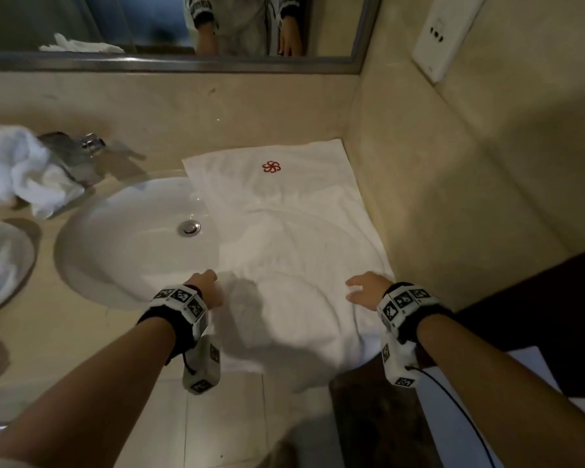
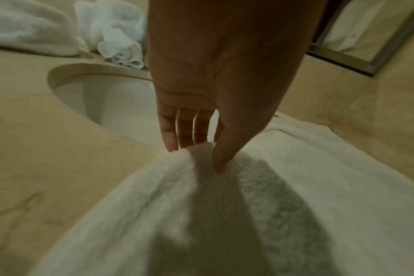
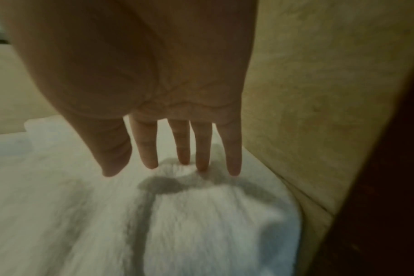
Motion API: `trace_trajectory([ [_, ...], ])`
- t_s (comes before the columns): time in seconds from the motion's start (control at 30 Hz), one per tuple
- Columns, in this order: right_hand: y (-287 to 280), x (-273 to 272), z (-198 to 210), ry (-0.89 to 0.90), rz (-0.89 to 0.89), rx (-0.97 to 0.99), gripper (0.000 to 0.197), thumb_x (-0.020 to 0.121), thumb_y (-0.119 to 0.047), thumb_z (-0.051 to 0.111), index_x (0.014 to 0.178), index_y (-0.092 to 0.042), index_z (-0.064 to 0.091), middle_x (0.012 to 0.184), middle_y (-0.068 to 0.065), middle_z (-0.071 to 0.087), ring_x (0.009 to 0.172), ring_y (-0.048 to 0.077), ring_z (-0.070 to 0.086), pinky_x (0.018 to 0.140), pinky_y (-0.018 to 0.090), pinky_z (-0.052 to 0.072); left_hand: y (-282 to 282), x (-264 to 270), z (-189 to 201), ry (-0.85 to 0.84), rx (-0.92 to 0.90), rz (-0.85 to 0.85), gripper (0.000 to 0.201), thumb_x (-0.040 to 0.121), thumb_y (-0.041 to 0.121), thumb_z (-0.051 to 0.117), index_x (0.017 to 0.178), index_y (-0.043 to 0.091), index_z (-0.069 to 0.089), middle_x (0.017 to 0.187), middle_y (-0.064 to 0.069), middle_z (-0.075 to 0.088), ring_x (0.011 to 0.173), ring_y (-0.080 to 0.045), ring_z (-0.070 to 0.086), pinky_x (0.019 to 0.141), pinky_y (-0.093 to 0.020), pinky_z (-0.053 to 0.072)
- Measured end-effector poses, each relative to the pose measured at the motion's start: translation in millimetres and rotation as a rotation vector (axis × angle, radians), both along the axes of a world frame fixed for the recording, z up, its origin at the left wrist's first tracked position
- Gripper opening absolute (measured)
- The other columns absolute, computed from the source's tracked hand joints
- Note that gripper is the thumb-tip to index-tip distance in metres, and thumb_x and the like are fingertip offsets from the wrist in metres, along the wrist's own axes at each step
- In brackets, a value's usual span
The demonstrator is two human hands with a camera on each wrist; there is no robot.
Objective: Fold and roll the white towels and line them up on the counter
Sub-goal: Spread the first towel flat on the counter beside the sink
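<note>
Sink (image 1: 125,238) edge under white towel (image 1: 294,231); hands (image 1: 206,288) on towel.

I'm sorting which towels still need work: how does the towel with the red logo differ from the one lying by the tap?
The logo towel lies spread flat beside the sink; the tap towel is a crumpled heap. The logo towel shows a red emblem; the tap towel shows none. The left hand pinches the logo towel and the right hand rests on it; nothing touches the tap towel. Both are white and unrolled.
</note>
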State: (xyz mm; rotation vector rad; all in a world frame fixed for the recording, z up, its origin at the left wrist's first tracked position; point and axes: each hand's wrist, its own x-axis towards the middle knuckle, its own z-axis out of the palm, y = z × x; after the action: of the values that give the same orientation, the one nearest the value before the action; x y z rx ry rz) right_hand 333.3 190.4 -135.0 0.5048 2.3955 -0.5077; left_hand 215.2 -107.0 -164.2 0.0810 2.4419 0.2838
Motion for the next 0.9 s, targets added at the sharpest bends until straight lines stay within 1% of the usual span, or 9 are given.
trace_trajectory([
  [0.13, -5.0, 17.1, -10.4, 0.004, 0.045, 0.075, 0.053, 0.094, -0.035, 0.05, 0.144, -0.026, 0.035, 0.152, 0.009, 0.022, 0.138, 0.029, 0.028, 0.115, 0.033, 0.025, -5.8, 19.6, 2.3, 0.038, -0.001, -0.035, 0.046, 0.092, 0.019, 0.05, 0.132, 0.006, 0.031, 0.125, -0.022, 0.054, 0.114, -0.035, 0.054, 0.093, -0.04, 0.043],
  [0.23, -5.1, 25.7, -13.8, 0.04, 0.036, 0.075, 0.048, 0.093, -0.03, 0.051, 0.14, -0.025, 0.04, 0.148, 0.01, 0.027, 0.134, 0.031, 0.032, 0.114, 0.033, 0.028, -18.3, 29.6, 5.4, 0.019, -0.014, -0.029, 0.04, 0.093, 0.022, 0.049, 0.126, 0.004, 0.035, 0.121, -0.022, 0.055, 0.108, -0.035, 0.056, 0.089, -0.04, 0.044],
  [0.37, -2.8, 32.0, -15.7, 0.071, -0.023, 0.024, 0.037, 0.093, -0.025, 0.054, 0.129, -0.017, 0.053, 0.138, 0.012, 0.037, 0.125, 0.028, 0.044, 0.105, 0.027, 0.036, -32.2, 33.8, 13.0, 0.01, -0.055, -0.005, 0.035, 0.092, 0.021, 0.049, 0.12, 0.005, 0.036, 0.117, -0.02, 0.055, 0.104, -0.033, 0.056, 0.088, -0.041, 0.045],
  [0.5, -0.8, 31.7, -18.7, 0.219, -0.231, 0.07, 0.038, 0.095, -0.025, 0.048, 0.131, -0.011, 0.05, 0.139, 0.015, 0.038, 0.122, 0.032, 0.047, 0.101, 0.034, 0.041, -37.1, 34.7, 9.3, -0.045, -0.03, 0.061, 0.052, 0.084, 0.023, 0.064, 0.122, 0.006, 0.034, 0.122, -0.021, 0.05, 0.109, -0.037, 0.053, 0.094, -0.044, 0.046],
  [0.57, 0.3, 34.8, -21.6, 0.205, -0.268, 0.08, 0.046, 0.095, -0.026, 0.048, 0.139, -0.014, 0.04, 0.147, 0.014, 0.03, 0.13, 0.032, 0.039, 0.108, 0.036, 0.036, -38.5, 35.7, 7.2, 0.017, 0.021, 0.088, 0.059, 0.082, 0.027, 0.066, 0.128, 0.009, 0.034, 0.129, -0.02, 0.043, 0.116, -0.039, 0.049, 0.098, -0.045, 0.043],
  [0.67, -1.8, 40.6, -27.3, 0.146, -0.193, 0.029, 0.055, 0.096, -0.028, 0.048, 0.146, -0.018, 0.029, 0.157, 0.01, 0.014, 0.142, 0.029, 0.022, 0.116, 0.034, 0.021, -36.9, 33.2, 3.5, 0.084, 0.018, -0.072, 0.054, 0.087, 0.027, 0.058, 0.137, 0.029, 0.037, 0.137, -0.012, 0.034, 0.124, -0.036, 0.041, 0.105, -0.046, 0.038],
  [0.77, -2.9, 43.7, -31.8, 0.089, -0.14, 0.012, 0.058, 0.096, -0.03, 0.049, 0.148, -0.02, 0.025, 0.158, 0.007, 0.01, 0.144, 0.027, 0.017, 0.117, 0.031, 0.016, -40.4, 30.4, 3.2, 0.075, -0.067, -0.112, 0.041, 0.092, 0.026, 0.047, 0.133, 0.031, 0.044, 0.133, -0.011, 0.037, 0.123, -0.034, 0.041, 0.104, -0.047, 0.039],
  [0.83, -4.5, 44.8, -32.6, 0.124, -0.163, -0.013, 0.056, 0.096, -0.027, 0.048, 0.147, -0.021, 0.026, 0.158, 0.005, 0.013, 0.143, 0.027, 0.02, 0.117, 0.033, 0.019, -47.4, 31.1, 4.5, 0.097, -0.086, -0.085, 0.037, 0.094, 0.026, 0.045, 0.13, 0.03, 0.047, 0.132, -0.011, 0.037, 0.122, -0.034, 0.041, 0.103, -0.045, 0.04],
  [0.9, -8.7, 47.2, -29.2, 0.263, -0.257, -0.001, 0.046, 0.096, -0.022, 0.045, 0.141, -0.017, 0.036, 0.152, 0.008, 0.026, 0.133, 0.029, 0.037, 0.11, 0.036, 0.032, -52.4, 36.6, 4.8, 0.134, -0.046, -0.065, 0.039, 0.091, 0.025, 0.049, 0.13, 0.026, 0.045, 0.131, -0.012, 0.037, 0.12, -0.033, 0.044, 0.101, -0.044, 0.042],
])
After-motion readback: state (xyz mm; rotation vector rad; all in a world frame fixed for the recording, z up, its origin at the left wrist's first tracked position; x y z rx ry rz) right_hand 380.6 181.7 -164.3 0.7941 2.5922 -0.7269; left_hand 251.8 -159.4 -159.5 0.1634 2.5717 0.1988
